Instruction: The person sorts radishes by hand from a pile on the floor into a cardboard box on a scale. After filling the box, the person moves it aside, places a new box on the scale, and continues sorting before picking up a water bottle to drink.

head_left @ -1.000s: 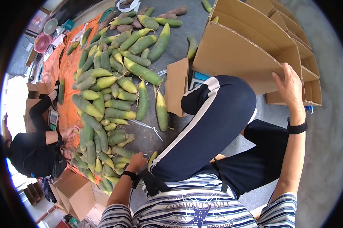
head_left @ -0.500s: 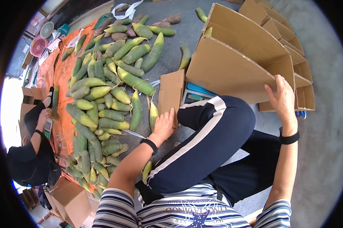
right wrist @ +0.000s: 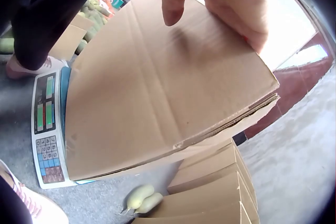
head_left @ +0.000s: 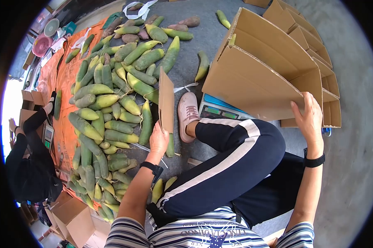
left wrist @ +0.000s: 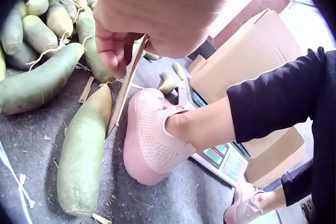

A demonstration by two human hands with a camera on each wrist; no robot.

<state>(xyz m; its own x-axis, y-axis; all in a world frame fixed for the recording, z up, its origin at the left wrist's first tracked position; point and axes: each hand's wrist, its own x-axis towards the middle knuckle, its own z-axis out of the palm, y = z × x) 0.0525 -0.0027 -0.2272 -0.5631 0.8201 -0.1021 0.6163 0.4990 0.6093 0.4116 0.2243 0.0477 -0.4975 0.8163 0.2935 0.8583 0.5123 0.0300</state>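
My left hand (head_left: 158,140) grips the lower end of a flat cardboard piece (head_left: 166,101), which stands on edge between the radish pile and my shoe (head_left: 188,115). In the left wrist view, a green radish (left wrist: 84,155) lies on the floor right beside the cardboard's lower end. My right hand (head_left: 311,118) holds the top edge of an open cardboard box (head_left: 252,82) near its corner, thumb on the outer face and fingers over the edge. Under the box is a digital scale (right wrist: 47,124) with lit green displays.
A large heap of green radishes (head_left: 116,135) spreads over the floor and an orange sheet (head_left: 66,107). More open boxes (head_left: 302,41) stand behind the held one. Another person (head_left: 33,173) sits at the left near a second scale (head_left: 48,134). A brown box (head_left: 72,217) stands lower left.
My left hand moved from the radishes to the flat cardboard, took hold of it and shifted it left, turning it on edge and uncovering my shoe. My right hand stayed on the box.
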